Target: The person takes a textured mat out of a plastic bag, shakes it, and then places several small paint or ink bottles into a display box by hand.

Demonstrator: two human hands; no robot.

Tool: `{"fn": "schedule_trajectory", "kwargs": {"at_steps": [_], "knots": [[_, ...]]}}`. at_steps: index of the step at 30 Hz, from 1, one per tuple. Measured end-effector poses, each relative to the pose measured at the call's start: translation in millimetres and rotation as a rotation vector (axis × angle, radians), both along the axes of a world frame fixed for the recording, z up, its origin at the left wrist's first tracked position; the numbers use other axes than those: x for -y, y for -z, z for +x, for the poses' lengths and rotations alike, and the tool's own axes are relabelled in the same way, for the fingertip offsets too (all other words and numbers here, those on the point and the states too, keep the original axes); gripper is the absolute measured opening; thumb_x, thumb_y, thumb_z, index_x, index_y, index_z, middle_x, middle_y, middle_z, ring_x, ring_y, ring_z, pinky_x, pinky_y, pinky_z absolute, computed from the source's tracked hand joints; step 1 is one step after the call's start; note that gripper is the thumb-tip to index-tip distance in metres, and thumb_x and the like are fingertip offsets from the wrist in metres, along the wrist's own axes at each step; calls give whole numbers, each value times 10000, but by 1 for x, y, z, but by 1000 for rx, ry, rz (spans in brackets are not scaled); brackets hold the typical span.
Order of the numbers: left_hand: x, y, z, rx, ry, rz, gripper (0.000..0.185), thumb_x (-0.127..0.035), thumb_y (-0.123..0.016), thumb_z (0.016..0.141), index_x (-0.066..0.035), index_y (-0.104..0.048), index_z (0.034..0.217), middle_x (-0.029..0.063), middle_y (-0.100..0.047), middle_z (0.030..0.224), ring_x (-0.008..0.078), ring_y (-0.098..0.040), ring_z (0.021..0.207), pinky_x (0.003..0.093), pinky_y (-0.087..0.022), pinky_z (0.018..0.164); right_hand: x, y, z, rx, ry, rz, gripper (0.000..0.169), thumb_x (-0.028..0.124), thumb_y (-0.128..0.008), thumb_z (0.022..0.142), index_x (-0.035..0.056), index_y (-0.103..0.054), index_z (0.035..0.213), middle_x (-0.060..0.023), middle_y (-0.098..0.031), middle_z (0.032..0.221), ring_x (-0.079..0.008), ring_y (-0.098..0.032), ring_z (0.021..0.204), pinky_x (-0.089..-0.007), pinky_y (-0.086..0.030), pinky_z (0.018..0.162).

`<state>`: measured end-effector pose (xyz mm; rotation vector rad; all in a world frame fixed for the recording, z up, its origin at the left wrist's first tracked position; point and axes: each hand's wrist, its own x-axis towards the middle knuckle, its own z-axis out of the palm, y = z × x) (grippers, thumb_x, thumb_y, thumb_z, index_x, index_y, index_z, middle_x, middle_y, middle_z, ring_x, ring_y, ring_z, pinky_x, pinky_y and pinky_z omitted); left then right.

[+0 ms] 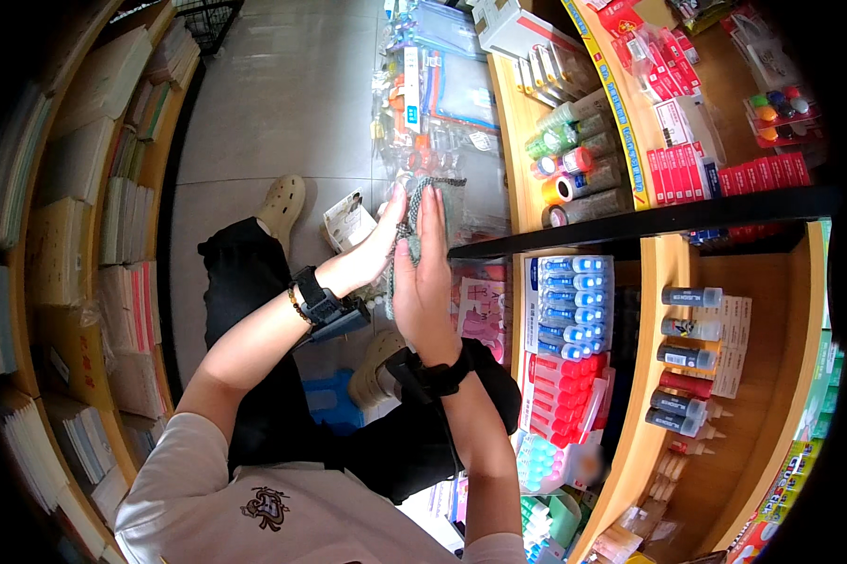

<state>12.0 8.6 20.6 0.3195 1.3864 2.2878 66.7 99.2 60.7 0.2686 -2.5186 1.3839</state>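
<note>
A crumpled grey-green cloth (414, 204) is pressed between my two hands, just above the floor beside the shelving. My left hand (381, 243) lies along the cloth's left side with its fingers stretched away from me. On the other side, my right hand (423, 275) is flat against it, fingers extended and held together. Part of the cloth sticks out past my right fingertips, and a strip hangs below between the hands. Just left of my left hand, a small white printed box (349, 220) stands on the floor. Both wrists wear black straps with devices.
Wooden shelves at right hold tape rolls (575, 162), blue-capped glue bottles (571, 303), red-capped tubes (568, 395) and dark ink bottles (691, 296). Clear zip pouches (466, 84) hang ahead. Bookshelves (162, 282) line the left. A blue plastic stool (332, 402) is beneath me. A black shelf edge (607, 220) juts near my right hand.
</note>
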Motion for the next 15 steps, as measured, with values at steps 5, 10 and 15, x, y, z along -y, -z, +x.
{"fn": "schedule_trajectory", "kwargs": {"at_steps": [5, 10, 15], "knots": [[-1, -8, 8, -55, 86, -58, 756, -557, -164, 968, 20, -86, 1451, 143, -112, 1515, 215, -69, 1406, 321, -88, 1136, -10, -12, -6, -120, -1, 116, 420, 33, -444, 882, -20, -434, 1299, -237, -364, 1380, -377, -340, 1295, -437, -273, 1056], [-1, -24, 5, -164, 124, -214, 722, -503, -122, 986, 52, -34, 1441, 163, -86, 1517, 220, -49, 1410, 324, -83, 1140, -21, -6, -6, -83, 98, 3, 403, 28, -457, 875, -11, -451, 1276, -227, -406, 1330, -376, -384, 1246, -415, -305, 1034], [-5, -5, 5, -156, 291, -217, 710, -491, -114, 988, 57, -52, 1436, 183, -87, 1516, 224, -58, 1411, 323, -90, 1146, -36, -10, -12, -30, 123, -5, 319, -4, -468, 859, -8, -499, 1177, -192, -517, 1195, -346, -494, 1121, -388, -362, 978]]}}
